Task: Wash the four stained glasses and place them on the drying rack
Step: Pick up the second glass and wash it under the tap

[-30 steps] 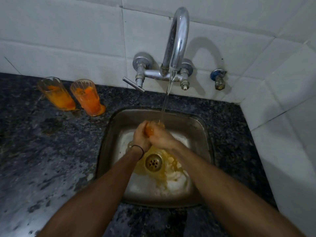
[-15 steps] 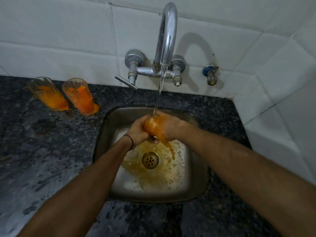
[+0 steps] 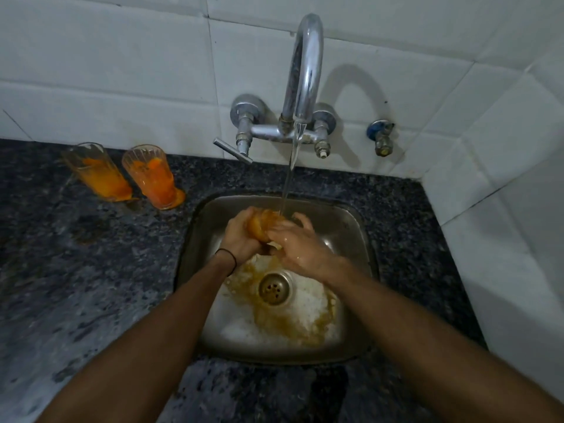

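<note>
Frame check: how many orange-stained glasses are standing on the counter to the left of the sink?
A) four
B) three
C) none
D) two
D: the outer glass and the inner glass stand side by side on the counter left of the sink; the only other one in view, the held glass, is over the sink under the tap.

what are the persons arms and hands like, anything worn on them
The left forearm and right forearm are bare, with no sleeves in view. A thin black band circles the wrist just behind the left hand. The right hand looks wet and shiny. No watch or rings show.
</note>
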